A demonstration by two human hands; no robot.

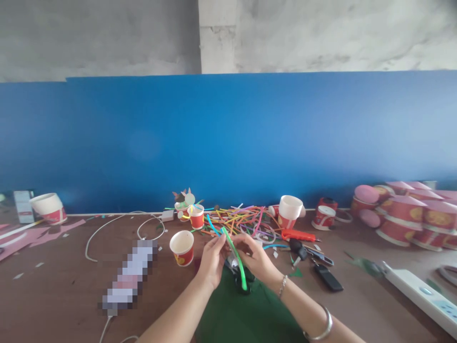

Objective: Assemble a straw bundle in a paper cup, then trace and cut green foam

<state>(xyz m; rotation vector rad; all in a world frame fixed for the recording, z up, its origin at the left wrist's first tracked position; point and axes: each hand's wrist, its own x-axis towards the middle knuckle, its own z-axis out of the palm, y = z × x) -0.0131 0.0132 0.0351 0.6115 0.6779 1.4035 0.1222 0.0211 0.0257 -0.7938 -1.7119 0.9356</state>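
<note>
A bright green strip (239, 263) slants between my two hands, its lower end hanging toward the dark green cloth (246, 309). My left hand (213, 259) is closed on the strip near its upper end. Closed beside it, my right hand (257, 257) has its fingertips close to the strip; what they pinch is too small to make out. A blue strip (213, 225) sticks up just behind my left fingertips. Left of my left hand stands an open red and white paper cup (182, 248).
Colourful strips (246, 220) lie in a heap behind my hands. An orange-red tool (299, 235) and keys with a black fob (328, 277) lie right. Stacked red cups (403, 219) and a white power strip (421, 290) are far right. A blurred-out device (130, 276) lies left.
</note>
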